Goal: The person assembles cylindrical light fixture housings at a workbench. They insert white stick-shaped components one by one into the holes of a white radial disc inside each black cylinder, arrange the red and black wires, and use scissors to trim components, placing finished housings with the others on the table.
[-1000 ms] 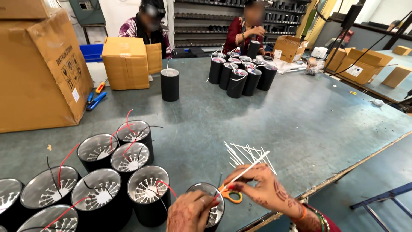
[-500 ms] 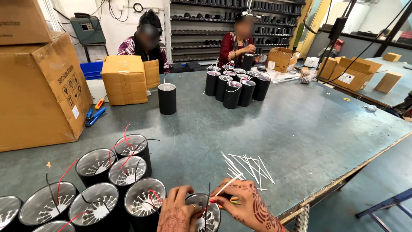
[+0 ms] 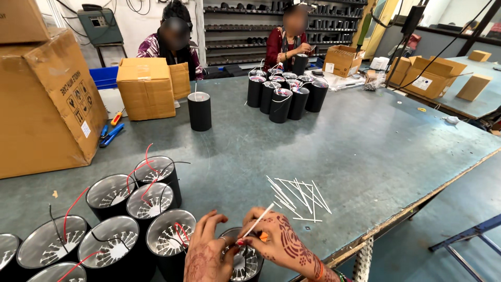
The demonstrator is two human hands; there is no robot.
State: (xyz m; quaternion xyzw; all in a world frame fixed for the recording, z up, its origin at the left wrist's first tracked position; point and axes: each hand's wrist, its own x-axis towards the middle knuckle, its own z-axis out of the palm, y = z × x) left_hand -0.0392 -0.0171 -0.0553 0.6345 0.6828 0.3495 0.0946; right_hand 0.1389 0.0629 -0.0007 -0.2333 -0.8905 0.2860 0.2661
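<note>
White tie (image 3: 259, 220) now pinched in right hand (image 3: 279, 244), lowered from raised to can (image 3: 243, 259); left hand (image 3: 207, 255) grasping can rim; threading under way.

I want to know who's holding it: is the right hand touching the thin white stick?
Touching. In the head view, the right hand pinches the lower end of the thin white stick between its fingertips, above the black can.

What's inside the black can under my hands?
Inside the can a silvery slotted plate and dark wires show. The left hand and right hand, holding a white sleeve, cover the rest, so the wire ends are hidden.
</note>
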